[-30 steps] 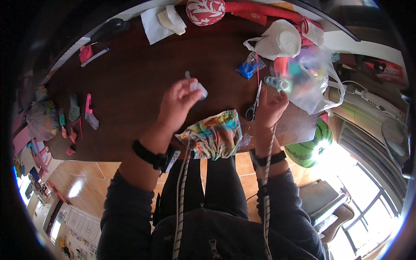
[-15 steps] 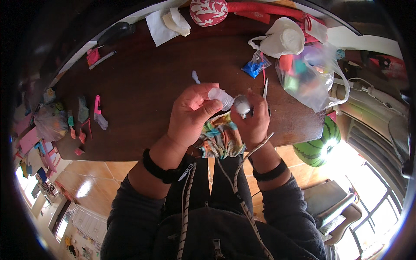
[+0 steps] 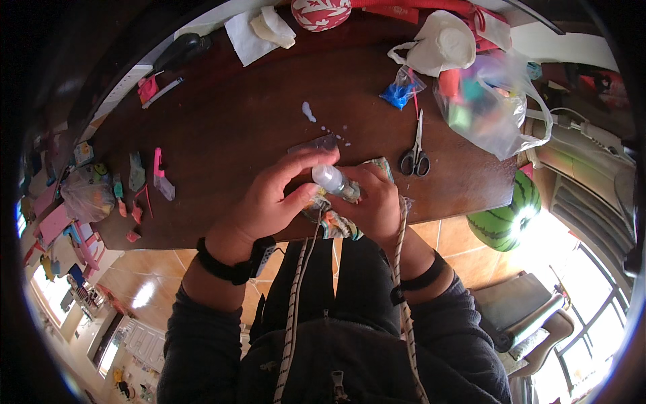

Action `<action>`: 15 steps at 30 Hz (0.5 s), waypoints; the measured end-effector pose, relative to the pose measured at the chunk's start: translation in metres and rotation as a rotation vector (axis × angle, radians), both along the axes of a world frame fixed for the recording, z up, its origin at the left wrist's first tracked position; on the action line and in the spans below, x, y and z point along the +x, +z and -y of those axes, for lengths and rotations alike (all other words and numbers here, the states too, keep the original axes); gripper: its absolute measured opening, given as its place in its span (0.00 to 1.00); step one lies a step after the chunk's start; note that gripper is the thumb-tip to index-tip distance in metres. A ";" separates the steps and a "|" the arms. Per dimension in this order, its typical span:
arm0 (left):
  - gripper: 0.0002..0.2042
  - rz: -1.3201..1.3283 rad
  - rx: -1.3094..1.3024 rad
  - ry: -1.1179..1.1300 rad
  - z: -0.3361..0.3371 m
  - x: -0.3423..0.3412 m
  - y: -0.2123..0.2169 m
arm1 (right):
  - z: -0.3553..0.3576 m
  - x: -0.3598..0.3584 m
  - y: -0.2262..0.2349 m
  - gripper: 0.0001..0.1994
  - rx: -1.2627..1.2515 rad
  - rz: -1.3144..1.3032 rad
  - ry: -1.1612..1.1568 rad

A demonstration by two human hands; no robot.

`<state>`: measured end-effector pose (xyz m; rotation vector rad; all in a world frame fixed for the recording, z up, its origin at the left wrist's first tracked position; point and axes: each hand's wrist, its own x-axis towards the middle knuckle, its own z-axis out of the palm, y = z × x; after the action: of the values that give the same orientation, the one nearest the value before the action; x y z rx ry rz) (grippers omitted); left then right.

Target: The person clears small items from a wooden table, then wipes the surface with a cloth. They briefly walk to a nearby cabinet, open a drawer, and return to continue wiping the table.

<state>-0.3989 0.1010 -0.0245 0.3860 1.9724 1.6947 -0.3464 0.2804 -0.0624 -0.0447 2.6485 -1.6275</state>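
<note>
small bottle [image 3: 334, 181] at near table edge [image 3: 222, 135], long axis left-right, cap leftward | left hand [image 3: 276, 202] fingers on cap end; right hand [image 3: 373, 202] clasps body; both touching, equally near | patterned cloth [image 3: 333, 222] beneath

Dark brown wooden table [image 3: 222, 128], seen from above. Scissors [image 3: 415, 156] near the right edge, beside a clear plastic bag [image 3: 494, 108] of coloured items. Small blue packet [image 3: 398, 91] and white cloth bag [image 3: 437, 44] farther back. White glue drips [image 3: 309, 111] at centre. Pink scraps [image 3: 159, 172] at left; white paper [image 3: 245, 37] at the far edge.
</note>
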 end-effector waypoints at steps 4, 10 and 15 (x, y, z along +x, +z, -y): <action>0.19 -0.143 -0.324 0.062 0.002 -0.008 0.022 | 0.002 0.002 0.004 0.20 0.060 0.046 0.014; 0.12 -0.245 -0.447 -0.256 0.005 -0.013 0.024 | 0.003 0.007 0.000 0.20 0.135 0.022 0.059; 0.14 -0.514 -0.376 -0.292 0.002 -0.002 0.020 | 0.000 0.015 -0.006 0.20 0.133 0.014 0.073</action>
<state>-0.4007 0.0992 -0.0042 0.9877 2.3854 1.0793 -0.3317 0.2804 -0.0680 -0.1251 2.7031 -1.4223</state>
